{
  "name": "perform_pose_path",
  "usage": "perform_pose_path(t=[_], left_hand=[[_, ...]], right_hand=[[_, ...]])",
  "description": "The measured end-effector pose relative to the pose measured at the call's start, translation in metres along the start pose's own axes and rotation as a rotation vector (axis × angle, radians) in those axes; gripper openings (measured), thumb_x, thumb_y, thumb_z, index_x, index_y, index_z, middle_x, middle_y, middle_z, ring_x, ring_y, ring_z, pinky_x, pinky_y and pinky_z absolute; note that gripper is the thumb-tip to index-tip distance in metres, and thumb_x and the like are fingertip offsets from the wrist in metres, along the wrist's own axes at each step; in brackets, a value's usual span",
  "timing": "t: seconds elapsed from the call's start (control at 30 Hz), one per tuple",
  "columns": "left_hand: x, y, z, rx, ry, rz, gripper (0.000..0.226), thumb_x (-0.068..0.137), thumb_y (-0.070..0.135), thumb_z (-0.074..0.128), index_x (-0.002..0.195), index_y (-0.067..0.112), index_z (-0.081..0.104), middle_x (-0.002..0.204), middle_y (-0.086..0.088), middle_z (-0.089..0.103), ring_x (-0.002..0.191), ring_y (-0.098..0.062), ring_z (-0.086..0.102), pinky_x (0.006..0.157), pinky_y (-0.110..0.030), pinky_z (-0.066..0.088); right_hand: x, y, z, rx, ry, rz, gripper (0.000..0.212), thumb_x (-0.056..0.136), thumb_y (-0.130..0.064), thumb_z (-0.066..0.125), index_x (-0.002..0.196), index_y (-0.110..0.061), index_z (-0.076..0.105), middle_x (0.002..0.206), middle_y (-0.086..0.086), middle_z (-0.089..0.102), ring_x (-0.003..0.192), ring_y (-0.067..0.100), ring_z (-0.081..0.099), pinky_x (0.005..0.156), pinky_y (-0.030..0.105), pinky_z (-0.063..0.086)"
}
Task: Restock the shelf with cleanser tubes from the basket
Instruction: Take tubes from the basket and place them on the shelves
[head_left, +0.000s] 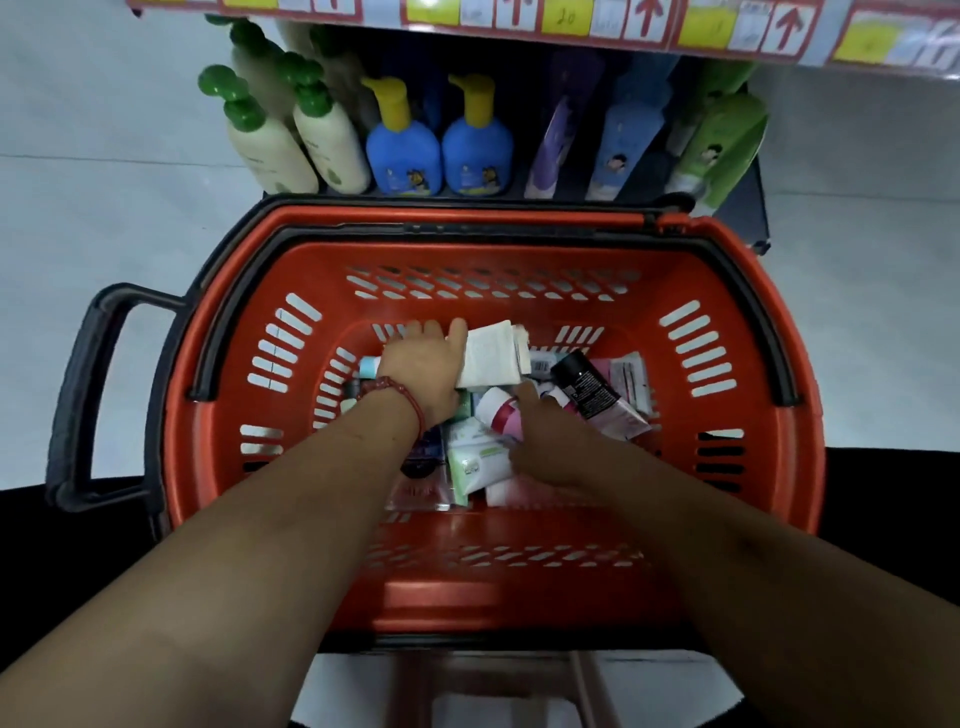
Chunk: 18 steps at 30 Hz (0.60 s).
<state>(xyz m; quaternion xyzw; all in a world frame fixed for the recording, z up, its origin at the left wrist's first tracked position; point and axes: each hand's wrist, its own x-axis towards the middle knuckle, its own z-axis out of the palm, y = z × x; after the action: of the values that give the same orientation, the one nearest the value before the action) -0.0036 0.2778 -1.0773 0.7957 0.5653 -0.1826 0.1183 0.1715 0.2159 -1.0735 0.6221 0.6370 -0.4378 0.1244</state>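
View from above into an orange-red basket (753, 364) that filled the middle of the frame. A loose pile of cleanser tubes (623, 387) lay on its floor at centre. The left hand (423, 371), with a red bracelet (400, 389) at the wrist, extended in from the lower left, its fingers curled round a white tube (493, 358) at the pile's upper edge. The right hand (550, 441) extended in from the lower right and sat among the tubes, one finger touching a white-and-pink tube (501, 410). Whether it gripped anything could not be told. Across the upper frame, a shelf (743, 213) held green-capped bottles (275, 150) and blue pump bottles (405, 156).
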Motion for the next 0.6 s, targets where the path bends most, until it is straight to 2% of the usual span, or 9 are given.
perform_pose_path(t=[0.07,0.13,0.2,0.3,0.33,0.4,0.43,0.5,0.6], left_hand=[[-0.013,-0.002,-0.017,-0.073,0.037,0.028,0.068,0.080,0.038,0.068,0.131,0.011,0.031,0.109,-0.013,0.060,0.101,-0.036,0.061,0.067,-0.038,0.040],[-0.031,-0.008,-0.039,-0.231,0.046,0.047,0.065,0.082,0.039,0.068,0.128,0.010,0.033,0.098,-0.012,0.063,0.092,-0.038,0.065,0.066,-0.037,0.041],[-0.051,-0.016,-0.062,-0.395,-0.007,0.043,0.055,0.083,0.038,0.070,0.124,0.013,0.043,0.093,-0.005,0.060,0.087,-0.033,0.063,0.067,-0.035,0.043],[-0.079,-0.028,-0.097,-0.854,-0.071,-0.063,0.038,0.070,0.035,0.066,0.103,0.016,0.064,0.091,-0.005,0.072,0.082,-0.032,0.069,0.073,-0.042,0.057],[-0.086,-0.031,-0.109,-1.062,-0.066,-0.112,0.036,0.065,0.030,0.062,0.096,0.010,0.065,0.087,-0.010,0.074,0.075,-0.035,0.069,0.073,-0.044,0.059],[-0.100,-0.038,-0.135,-1.410,-0.043,-0.168,0.032,0.070,0.016,0.055,0.093,-0.004,0.063,0.076,-0.016,0.071,0.061,-0.033,0.063,0.063,-0.039,0.054],[-0.108,-0.040,-0.150,-1.517,-0.016,-0.173,0.031,0.077,0.012,0.053,0.098,-0.009,0.063,0.075,-0.017,0.069,0.057,-0.030,0.060,0.058,-0.034,0.051],[-0.122,-0.044,-0.179,-1.700,0.015,-0.133,0.031,0.090,0.018,0.051,0.109,-0.004,0.063,0.077,-0.016,0.068,0.054,-0.029,0.058,0.054,-0.032,0.050],[-0.137,-0.052,-0.221,-1.915,0.073,-0.003,0.036,0.096,0.036,0.052,0.115,0.008,0.063,0.080,-0.012,0.064,0.057,-0.029,0.056,0.055,-0.033,0.050]], right_hand=[[-0.021,0.000,-0.015,0.111,0.017,0.011,0.079,0.093,-0.029,0.068,0.153,-0.014,0.019,0.128,0.018,0.056,0.110,0.032,0.060,0.083,0.034,0.049],[-0.044,-0.005,-0.032,0.245,0.076,0.031,0.066,0.096,-0.037,0.066,0.144,-0.011,0.028,0.121,0.012,0.060,0.100,0.025,0.060,0.073,0.029,0.046],[-0.068,-0.017,-0.054,0.413,0.141,0.061,0.054,0.099,-0.044,0.060,0.132,-0.008,0.036,0.120,0.010,0.061,0.087,0.019,0.060,0.065,0.024,0.044],[-0.101,-0.036,-0.087,0.796,0.204,0.095,0.045,0.103,-0.031,0.058,0.124,0.006,0.045,0.101,0.024,0.063,0.047,0.013,0.062,0.039,0.012,0.041],[-0.109,-0.041,-0.095,0.940,0.203,0.087,0.048,0.101,-0.029,0.060,0.125,0.010,0.047,0.091,0.028,0.064,0.046,0.017,0.065,0.042,0.014,0.047],[-0.121,-0.051,-0.109,1.189,0.189,0.081,0.047,0.098,-0.032,0.064,0.125,0.004,0.053,0.081,0.030,0.067,0.063,0.035,0.072,0.058,0.037,0.061],[-0.126,-0.056,-0.116,1.268,0.194,0.062,0.045,0.096,-0.034,0.065,0.122,0.001,0.056,0.080,0.029,0.069,0.068,0.040,0.072,0.064,0.046,0.062],[-0.135,-0.068,-0.129,1.376,0.214,0.000,0.043,0.095,-0.034,0.066,0.120,0.001,0.060,0.083,0.028,0.069,0.069,0.040,0.071,0.071,0.050,0.062],[-0.151,-0.088,-0.149,1.484,0.187,-0.119,0.043,0.096,-0.036,0.061,0.121,-0.001,0.061,0.084,0.024,0.070,0.073,0.036,0.070,0.083,0.052,0.060]])
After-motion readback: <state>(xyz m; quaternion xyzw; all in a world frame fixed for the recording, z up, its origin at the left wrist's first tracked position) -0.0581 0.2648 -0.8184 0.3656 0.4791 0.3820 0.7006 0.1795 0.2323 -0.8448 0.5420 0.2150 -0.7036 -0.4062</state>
